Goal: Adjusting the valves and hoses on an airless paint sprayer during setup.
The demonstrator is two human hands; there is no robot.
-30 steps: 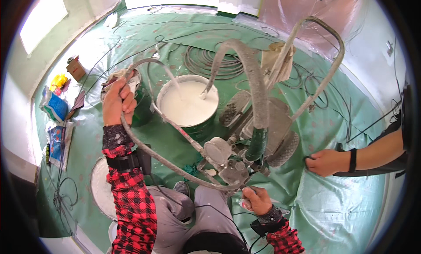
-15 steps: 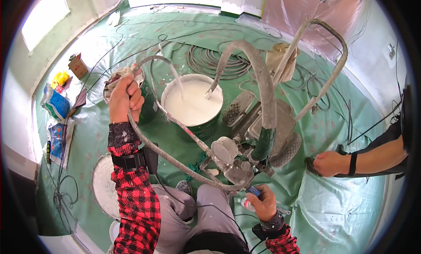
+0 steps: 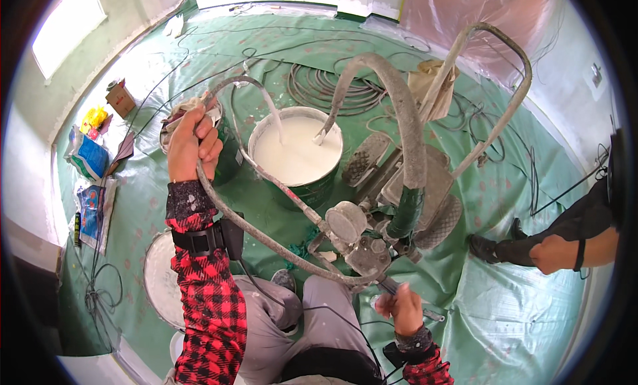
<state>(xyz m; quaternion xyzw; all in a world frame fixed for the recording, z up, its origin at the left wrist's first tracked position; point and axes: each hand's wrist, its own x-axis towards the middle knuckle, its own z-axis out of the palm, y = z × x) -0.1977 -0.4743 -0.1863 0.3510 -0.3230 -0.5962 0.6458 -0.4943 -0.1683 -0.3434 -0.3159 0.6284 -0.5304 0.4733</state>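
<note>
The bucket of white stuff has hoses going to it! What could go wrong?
The left hand might let the thin hose slip; its end points down at the bucket of white liquid, so some could splash. The thick hose dips into the bucket too, so a hard tug could perhaps knock it. And the green floor cover is wrinkled near the other person's shoe, so someone might trip.
</note>
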